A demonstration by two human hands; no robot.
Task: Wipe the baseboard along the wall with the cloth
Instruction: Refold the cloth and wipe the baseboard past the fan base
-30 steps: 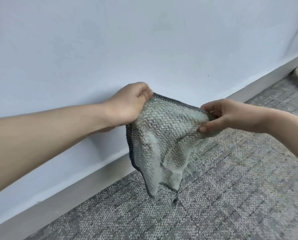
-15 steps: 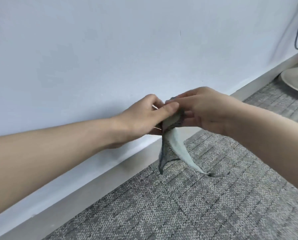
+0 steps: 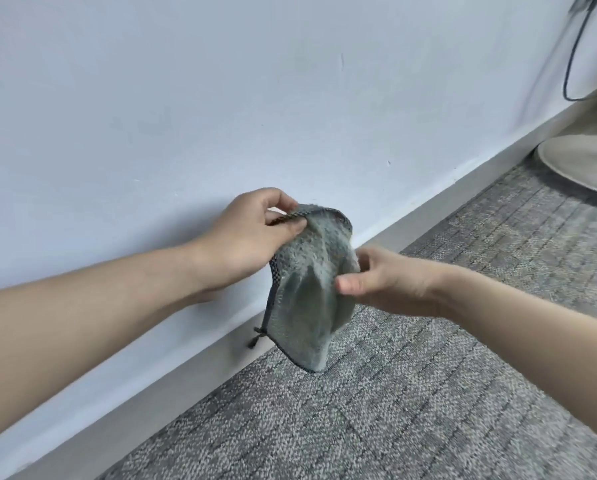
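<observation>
Pinching the dark-stitched top hem of a grey-green woven cloth [image 3: 310,289] between thumb and bent fingers, the person's left hand [image 3: 252,237] holds it up in front of a pale blue-white wall [image 3: 186,98]. The right hand [image 3: 390,278] grips the cloth's right side lower down, thumb pressed on the near face and curled fingers tucked behind the fabric. The cloth hangs bunched between the two hands, its lowest corner dangling over the line where the grey baseboard [image 3: 186,382] meets the grey patterned carpet [image 3: 394,410]; a short dark loop sticks out from its left edge. No part of the cloth lies on the baseboard. At far right a round pale stand base [image 3: 584,161] sits on the carpet beside the wall, a dark cable [image 3: 574,64] looping above it.
</observation>
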